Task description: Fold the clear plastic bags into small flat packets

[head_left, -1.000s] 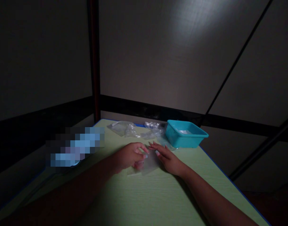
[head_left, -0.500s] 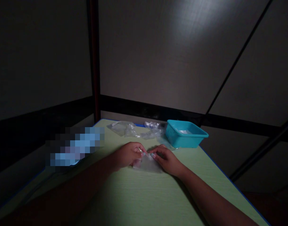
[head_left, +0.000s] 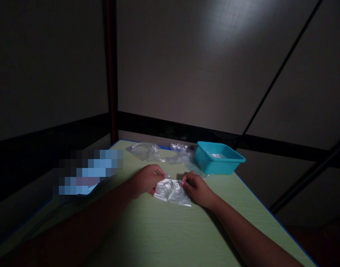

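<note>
A crinkled, shiny clear plastic bag (head_left: 173,193) hangs between both hands, low over the light green table (head_left: 164,230). My left hand (head_left: 149,180) pinches its upper left corner, the fingertips partly turned away. At the bag's upper right corner, my right hand (head_left: 197,188) grips with closed thumb and fingers. The top edge stretches between the two hands. Whether anything is inside the bag cannot be made out.
A teal plastic basket (head_left: 225,166) with something clear inside stands at the table's back right. Several crumpled clear bags (head_left: 155,152) lie along the back edge. A blurred-out bright blue object (head_left: 96,172) is at the left. Dark panelled walls rise behind the table.
The hands have moved slightly apart. The bag's top edge, bunched between the fingers before, is now spread wider, and its surface catches more light.
</note>
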A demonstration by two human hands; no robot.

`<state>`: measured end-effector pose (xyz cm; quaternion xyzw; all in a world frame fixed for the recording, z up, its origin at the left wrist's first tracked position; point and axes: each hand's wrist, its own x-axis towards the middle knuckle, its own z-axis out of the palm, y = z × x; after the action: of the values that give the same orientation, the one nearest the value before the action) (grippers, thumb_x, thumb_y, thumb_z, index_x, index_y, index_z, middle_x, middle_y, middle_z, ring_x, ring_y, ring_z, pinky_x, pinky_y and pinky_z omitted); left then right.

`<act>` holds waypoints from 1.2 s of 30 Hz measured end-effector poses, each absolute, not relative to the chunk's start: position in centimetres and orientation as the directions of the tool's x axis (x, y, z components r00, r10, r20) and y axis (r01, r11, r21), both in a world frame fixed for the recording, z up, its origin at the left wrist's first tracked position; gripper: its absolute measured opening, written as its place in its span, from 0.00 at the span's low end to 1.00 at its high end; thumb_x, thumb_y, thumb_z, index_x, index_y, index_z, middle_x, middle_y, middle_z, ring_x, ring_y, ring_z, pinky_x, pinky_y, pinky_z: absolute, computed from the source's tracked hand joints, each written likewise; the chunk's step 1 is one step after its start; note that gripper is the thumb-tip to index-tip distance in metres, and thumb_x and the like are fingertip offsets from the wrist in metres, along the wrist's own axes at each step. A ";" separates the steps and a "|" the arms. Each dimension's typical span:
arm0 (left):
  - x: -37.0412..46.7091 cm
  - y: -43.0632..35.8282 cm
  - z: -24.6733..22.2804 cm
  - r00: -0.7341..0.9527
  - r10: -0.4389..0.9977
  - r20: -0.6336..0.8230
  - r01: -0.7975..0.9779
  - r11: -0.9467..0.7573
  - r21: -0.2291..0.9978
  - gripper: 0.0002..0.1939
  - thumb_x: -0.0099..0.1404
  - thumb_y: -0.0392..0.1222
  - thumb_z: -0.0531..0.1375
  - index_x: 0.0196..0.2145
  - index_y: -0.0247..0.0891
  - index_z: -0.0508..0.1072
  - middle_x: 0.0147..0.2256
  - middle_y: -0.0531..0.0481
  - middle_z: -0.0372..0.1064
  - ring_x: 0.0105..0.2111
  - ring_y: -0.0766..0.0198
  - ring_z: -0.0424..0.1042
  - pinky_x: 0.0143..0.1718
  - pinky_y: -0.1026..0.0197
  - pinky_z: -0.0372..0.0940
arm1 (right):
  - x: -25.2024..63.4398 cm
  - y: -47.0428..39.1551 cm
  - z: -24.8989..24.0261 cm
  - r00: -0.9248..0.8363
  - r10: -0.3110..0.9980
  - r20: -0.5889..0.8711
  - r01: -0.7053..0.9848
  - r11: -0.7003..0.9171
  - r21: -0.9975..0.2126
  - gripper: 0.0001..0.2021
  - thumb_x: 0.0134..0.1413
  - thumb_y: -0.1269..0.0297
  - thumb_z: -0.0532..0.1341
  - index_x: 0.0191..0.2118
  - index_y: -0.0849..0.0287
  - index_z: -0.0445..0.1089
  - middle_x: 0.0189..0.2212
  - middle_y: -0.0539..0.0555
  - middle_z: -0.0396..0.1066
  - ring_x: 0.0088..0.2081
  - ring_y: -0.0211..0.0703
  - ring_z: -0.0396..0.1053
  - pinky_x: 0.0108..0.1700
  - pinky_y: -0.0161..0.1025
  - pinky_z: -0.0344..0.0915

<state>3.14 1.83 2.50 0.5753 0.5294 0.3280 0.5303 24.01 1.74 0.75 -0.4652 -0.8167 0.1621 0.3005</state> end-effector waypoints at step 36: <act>1.6 3.6 0.6 0.291 0.957 -0.016 0.533 -0.148 0.833 0.13 0.48 0.49 0.60 0.24 0.35 0.68 0.19 0.56 0.62 0.15 0.71 0.60 0.15 0.69 0.52 | 24.1 2.0 0.6 -0.340 0.819 0.463 0.599 0.568 -0.564 0.10 0.53 0.61 0.56 0.24 0.59 0.66 0.28 0.52 0.66 0.36 0.43 0.62 0.41 0.40 0.57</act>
<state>1.58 3.59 0.61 0.7058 0.5277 0.2757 0.3838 24.11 2.00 0.60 -0.4404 -0.8048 0.1486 0.3692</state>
